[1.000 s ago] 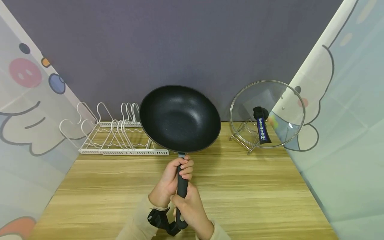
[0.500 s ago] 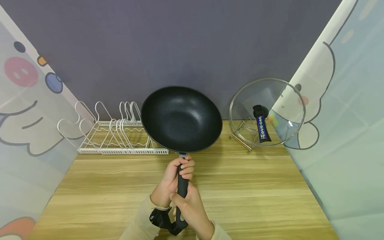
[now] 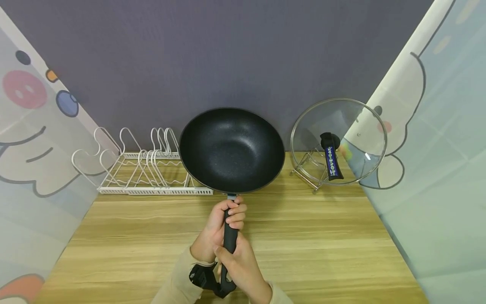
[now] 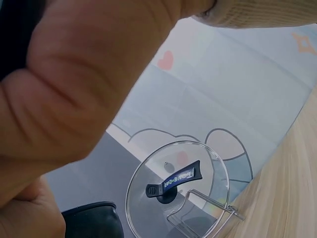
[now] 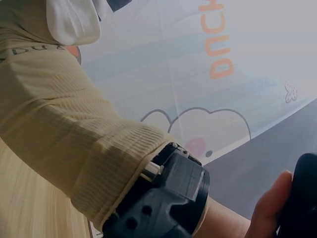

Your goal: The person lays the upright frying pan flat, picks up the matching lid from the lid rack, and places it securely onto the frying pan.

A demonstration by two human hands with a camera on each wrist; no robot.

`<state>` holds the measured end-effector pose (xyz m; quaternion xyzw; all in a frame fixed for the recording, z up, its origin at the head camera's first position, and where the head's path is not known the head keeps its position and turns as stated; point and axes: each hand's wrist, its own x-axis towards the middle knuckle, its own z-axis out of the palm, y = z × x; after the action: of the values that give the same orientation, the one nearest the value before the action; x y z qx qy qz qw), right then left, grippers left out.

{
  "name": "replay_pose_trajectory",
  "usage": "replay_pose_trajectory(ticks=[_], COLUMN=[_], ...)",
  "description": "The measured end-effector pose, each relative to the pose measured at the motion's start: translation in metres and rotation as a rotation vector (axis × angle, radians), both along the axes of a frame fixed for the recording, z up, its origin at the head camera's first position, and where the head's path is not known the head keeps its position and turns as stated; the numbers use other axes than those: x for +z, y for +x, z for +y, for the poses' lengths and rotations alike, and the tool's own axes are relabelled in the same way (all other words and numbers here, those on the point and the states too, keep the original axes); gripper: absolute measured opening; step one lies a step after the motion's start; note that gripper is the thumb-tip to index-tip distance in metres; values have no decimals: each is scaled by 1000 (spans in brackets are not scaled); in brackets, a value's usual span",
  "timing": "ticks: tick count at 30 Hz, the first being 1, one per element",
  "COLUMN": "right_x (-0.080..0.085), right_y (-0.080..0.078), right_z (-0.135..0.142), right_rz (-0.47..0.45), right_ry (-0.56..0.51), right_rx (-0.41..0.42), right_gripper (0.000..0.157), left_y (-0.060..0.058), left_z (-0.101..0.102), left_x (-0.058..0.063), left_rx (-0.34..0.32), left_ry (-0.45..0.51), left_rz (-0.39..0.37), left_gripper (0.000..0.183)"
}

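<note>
A black wok (image 3: 232, 152) is held up in the middle of the head view, its hollow side facing me and its handle (image 3: 230, 238) pointing down toward me. My left hand (image 3: 218, 226) grips the upper handle near the pan, fingers wrapped round it. Lower down, my right hand (image 3: 243, 264) grips the same handle with the thumb laid across it. In the left wrist view part of the wok (image 4: 94, 220) shows at the bottom beside a blurred hand. The right wrist view shows the left sleeve (image 5: 84, 144) and a dark part of the handle (image 5: 301, 198) at the right edge.
A white wire dish rack (image 3: 152, 192) stands at the left rear of the wooden table (image 3: 322, 245). At the right rear, a glass lid (image 3: 357, 139) with a black knob leans upright in a small metal stand (image 3: 309, 179). A dark grey panel (image 3: 235, 50) closes off the back.
The wok has tilted slightly, its pan a little further right and its handle end a little left. Both hands keep their grip; the view has shifted slightly.
</note>
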<state>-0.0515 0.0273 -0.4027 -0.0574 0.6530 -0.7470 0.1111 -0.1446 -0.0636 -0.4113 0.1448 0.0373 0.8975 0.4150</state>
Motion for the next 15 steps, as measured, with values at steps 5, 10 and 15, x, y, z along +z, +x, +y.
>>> replay_pose_trajectory(ticks=[5, 10, 15], right_x=[1, 1, 4], right_y=[1, 2, 1], right_z=[2, 4, 9], right_rz=[6, 64, 122], right_ry=[-7, 60, 148], right_rx=[27, 49, 58], right_gripper=[19, 24, 25], left_y=[2, 4, 6], left_z=[0, -1, 1], left_x=[1, 3, 5], left_rx=[7, 11, 13], left_ry=[-8, -11, -12], left_rz=[5, 7, 7], left_gripper=[12, 12, 12])
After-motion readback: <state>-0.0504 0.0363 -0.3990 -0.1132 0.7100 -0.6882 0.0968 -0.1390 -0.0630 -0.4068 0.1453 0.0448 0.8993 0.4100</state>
